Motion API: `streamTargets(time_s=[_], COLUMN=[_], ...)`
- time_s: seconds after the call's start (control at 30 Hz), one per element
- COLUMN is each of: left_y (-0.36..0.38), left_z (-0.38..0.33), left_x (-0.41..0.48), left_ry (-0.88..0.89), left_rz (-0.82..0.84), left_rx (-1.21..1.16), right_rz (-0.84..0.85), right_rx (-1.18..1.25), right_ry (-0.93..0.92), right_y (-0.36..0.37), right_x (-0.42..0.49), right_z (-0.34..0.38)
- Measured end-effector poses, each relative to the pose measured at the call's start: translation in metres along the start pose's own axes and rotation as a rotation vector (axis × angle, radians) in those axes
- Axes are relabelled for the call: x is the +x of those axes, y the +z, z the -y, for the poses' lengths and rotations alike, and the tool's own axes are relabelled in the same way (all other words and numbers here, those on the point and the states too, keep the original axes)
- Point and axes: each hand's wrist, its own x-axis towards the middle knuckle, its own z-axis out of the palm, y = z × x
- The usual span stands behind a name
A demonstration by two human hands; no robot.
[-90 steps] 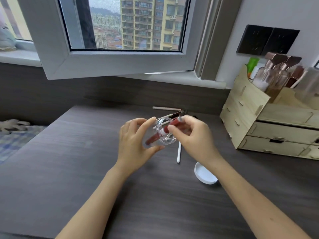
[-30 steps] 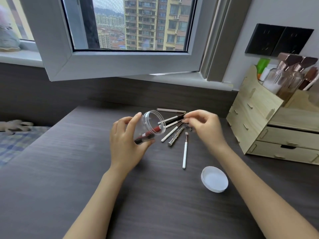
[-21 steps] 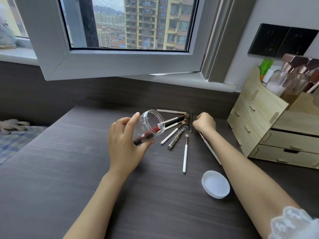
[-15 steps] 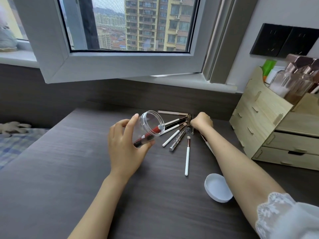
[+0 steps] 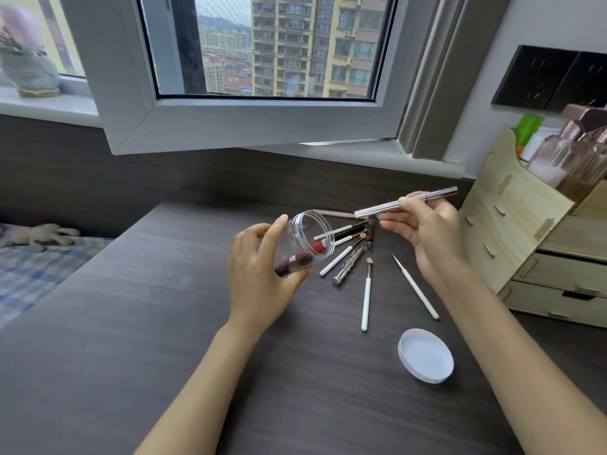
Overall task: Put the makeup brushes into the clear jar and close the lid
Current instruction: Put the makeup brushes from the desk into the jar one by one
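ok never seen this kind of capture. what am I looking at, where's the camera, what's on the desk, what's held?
There is no robot here: a person works with two bare hands. The single wide-angle camera sits on the person's head and looks forward and down.

The left hand holds a clear plastic jar, tilted with its mouth toward the right; a red-handled brush is inside. The right hand holds a slim silver pen-shaped tube above the desk.

On the dark wood-grain desk lie a fan of loose white-handled and metallic brushes and a round white lid, off the jar. A pale wooden drawer organiser stands at the right.
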Motion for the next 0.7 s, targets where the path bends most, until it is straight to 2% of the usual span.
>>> streamTargets(time_s=[0.13,0.3,0.4,0.53,0.63,0.7], left_y=[-0.003,-0.009,-0.01,-0.011,-0.013,-0.015], left_z=[-0.002,-0.002,-0.002,-0.001,-0.001,0.0], left_x=[-0.004,-0.007,-0.007,-0.007,-0.005,-0.003], left_ry=[0.023,0.047,0.04,0.04,0.014,-0.014], left_rz=[0.01,0.016,0.032,0.047,0.035,0.012], left_rx=[0.014,0.01,-0.002,0.004,-0.006,-0.018], right_rz=[0.208,0.348,0.384,0.411,0.468,0.368], right_rx=[-0.07,-0.541,-0.661,-0.627,-0.401,-0.281], right_ry=[-0.11,-0.165,-0.229,-0.195,-0.071,0.015], right_y=[0.017,0.024,0.027,0.028,0.021,0.013], right_x=[-0.053,-0.072,-0.076,-0.073,-0.065,-0.051], right_z=[0.007,-0.015,-0.021,-0.02,-0.015,-0.017])
